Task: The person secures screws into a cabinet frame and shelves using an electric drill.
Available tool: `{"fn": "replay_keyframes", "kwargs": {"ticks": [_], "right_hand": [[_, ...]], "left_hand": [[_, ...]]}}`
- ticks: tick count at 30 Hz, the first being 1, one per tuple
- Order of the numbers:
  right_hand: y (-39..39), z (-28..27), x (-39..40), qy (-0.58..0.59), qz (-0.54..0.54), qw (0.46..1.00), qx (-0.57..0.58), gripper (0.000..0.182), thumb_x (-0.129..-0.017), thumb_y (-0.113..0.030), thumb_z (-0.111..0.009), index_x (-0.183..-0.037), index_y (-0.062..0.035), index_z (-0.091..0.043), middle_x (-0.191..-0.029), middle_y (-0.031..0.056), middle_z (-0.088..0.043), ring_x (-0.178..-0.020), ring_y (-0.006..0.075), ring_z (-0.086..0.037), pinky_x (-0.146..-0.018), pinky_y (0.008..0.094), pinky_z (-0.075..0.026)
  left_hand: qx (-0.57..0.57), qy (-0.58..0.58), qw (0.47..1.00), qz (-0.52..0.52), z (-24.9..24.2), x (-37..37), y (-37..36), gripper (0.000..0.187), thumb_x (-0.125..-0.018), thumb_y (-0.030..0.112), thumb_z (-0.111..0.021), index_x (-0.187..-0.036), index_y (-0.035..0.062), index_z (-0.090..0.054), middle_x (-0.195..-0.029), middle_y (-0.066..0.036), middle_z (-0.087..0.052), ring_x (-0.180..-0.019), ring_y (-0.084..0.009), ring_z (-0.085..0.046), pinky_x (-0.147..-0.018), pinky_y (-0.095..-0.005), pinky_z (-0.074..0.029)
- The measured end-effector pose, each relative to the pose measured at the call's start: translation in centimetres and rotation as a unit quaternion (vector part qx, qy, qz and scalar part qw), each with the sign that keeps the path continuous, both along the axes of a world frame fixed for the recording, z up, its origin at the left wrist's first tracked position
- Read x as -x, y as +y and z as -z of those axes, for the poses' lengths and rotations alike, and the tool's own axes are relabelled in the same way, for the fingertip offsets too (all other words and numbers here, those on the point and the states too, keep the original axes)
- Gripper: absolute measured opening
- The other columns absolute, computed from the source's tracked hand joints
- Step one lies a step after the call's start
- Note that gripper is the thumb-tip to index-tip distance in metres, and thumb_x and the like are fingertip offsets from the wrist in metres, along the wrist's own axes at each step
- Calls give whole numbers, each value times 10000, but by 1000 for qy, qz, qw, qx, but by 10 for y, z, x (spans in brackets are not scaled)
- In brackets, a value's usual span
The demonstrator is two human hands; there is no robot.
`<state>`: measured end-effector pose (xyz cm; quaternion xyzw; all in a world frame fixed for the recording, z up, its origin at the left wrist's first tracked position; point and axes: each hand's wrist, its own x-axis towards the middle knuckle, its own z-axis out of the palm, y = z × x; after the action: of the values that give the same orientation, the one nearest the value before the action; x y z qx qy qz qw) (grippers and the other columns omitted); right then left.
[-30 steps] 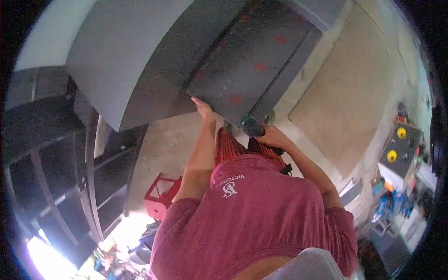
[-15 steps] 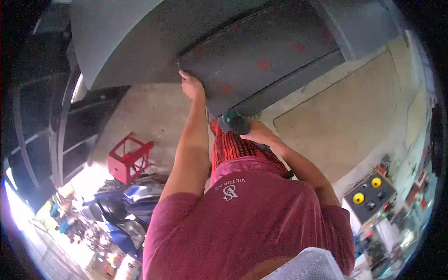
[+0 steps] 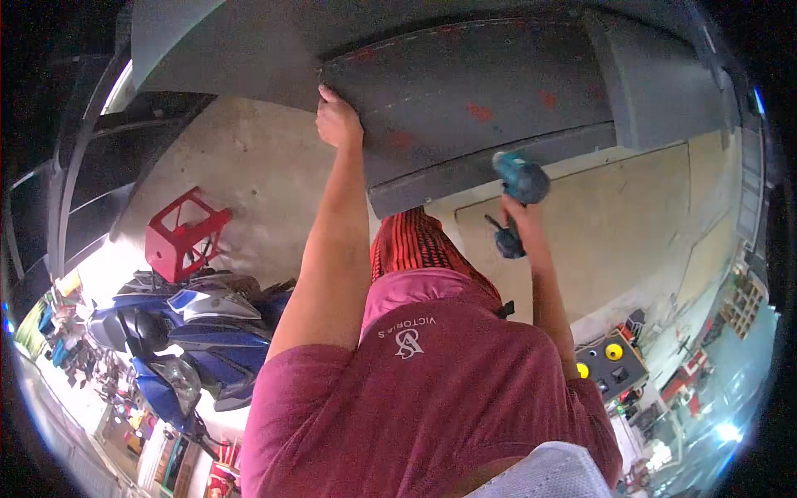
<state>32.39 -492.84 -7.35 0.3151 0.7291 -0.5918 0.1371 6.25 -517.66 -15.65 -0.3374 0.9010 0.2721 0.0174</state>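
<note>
My left hand (image 3: 339,123) is raised to the near left edge of a large dark grey panel (image 3: 432,91), with the thumb on its face and the fingers curled at the edge. Faded red marks are scattered over the panel. My right hand (image 3: 521,212) is wrapped around the handle of a teal and black cordless drill (image 3: 525,178). The drill points to the upper left, its front end close to the panel's lower lip (image 3: 498,158) in this view. Its battery end hangs below my fist.
A red plastic stool (image 3: 178,236) is at the left on the concrete floor (image 3: 257,178). Behind it stands a blue motorcycle (image 3: 207,349). At the lower right lies a dark speaker box (image 3: 616,375) with yellow cones, beside assorted clutter.
My right hand has swung the drill to the right and up, from the panel's near corner to farther along its lower lip. My left hand keeps its grip on the edge; the view has shifted.
</note>
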Motion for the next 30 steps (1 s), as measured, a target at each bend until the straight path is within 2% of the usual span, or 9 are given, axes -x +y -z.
{"fn": "replay_keyframes", "kwargs": {"ticks": [1, 4, 7, 10, 17, 23, 27, 29, 30], "right_hand": [[6, -3, 2, 0, -1, 1000, -1, 290, -798, -302, -587, -698, -35, -537, -593, 41, -526, -549, 141, -506, -533, 314, -403], [15, -20, 18, 46, 138, 987, 64, 241, -826, -281, -577, -700, -80, -531, -600, -7, -499, -532, 101, -480, -492, 256, -376], [38, -3, 13, 19, 145, 987, 61, 197, -827, -262, -581, -758, -81, -541, -625, -7, -517, -541, 99, -488, -493, 254, -383], [39, -6, 19, -8, 182, 981, 65, 184, -831, -259, -578, -782, -85, -548, -628, -8, -523, -542, 97, -491, -493, 256, -385], [44, -4, 22, 39, 128, 990, 43, 235, -832, -278, -577, -707, -86, -524, -588, -6, -506, -520, 97, -482, -485, 261, -371], [47, 5, 22, -34, 149, 987, 44, 315, -820, -305, -587, -620, -80, -494, -542, 0, -488, -501, 111, -477, -490, 278, -373], [43, 11, 20, 2, 139, 989, 41, 313, -815, -310, -593, -625, -77, -506, -547, 6, -499, -497, 112, -479, -486, 280, -376], [48, 20, 17, -14, 136, 991, 0, 293, -816, -306, -596, -650, -76, -522, -552, 8, -502, -502, 113, -482, -482, 276, -377], [42, 14, 19, 3, 138, 990, -20, 228, -826, -279, -584, -757, -64, -552, -578, 6, -500, -507, 111, -477, -474, 267, -376]], "left_hand": [[-1, 0, 1000, -1, 0, 0, 0, 608, -907, 496, -264, -924, 28, -650, -869, -216, -632, -819, -400, -597, -744, -480, -459], [3, 8, 1000, -2, 0, 2, 1, 601, -908, 491, -266, -922, 25, -645, -862, -213, -634, -814, -399, -599, -735, -488, -459], [-27, -15, 999, -9, -5, 2, 3, 660, -895, 539, -218, -985, 37, -637, -936, -221, -620, -886, -421, -576, -791, -499, -443], [-17, 8, 1000, -8, -13, 0, 6, 605, -909, 493, -264, -929, 23, -644, -863, -218, -632, -812, -408, -595, -722, -498, -457], [-1, 10, 1000, -8, -5, 1, 4, 603, -909, 489, -262, -951, 23, -642, -887, -218, -630, -836, -404, -591, -744, -485, -454], [-9, 23, 999, -22, -4, 1, 4, 594, -907, 487, -277, -928, 25, -650, -892, -218, -629, -839, -394, -594, -745, -480, -456], [-8, 8, 999, -39, -5, 3, 4, 570, -915, 467, -282, -913, 27, -643, -879, -221, -626, -825, -397, -593, -720, -482, -460], [-46, 84, 993, -68, 0, 1, 0, 548, -916, 458, -293, -913, 25, -629, -869, -227, -620, -812, -416, -583, -706, -492, -453], [-75, 89, 987, -107, 3, 2, -4, 512, -920, 435, -300, -944, 22, -602, -884, -228, -614, -826, -427, -569, -721, -500, -440]]}}
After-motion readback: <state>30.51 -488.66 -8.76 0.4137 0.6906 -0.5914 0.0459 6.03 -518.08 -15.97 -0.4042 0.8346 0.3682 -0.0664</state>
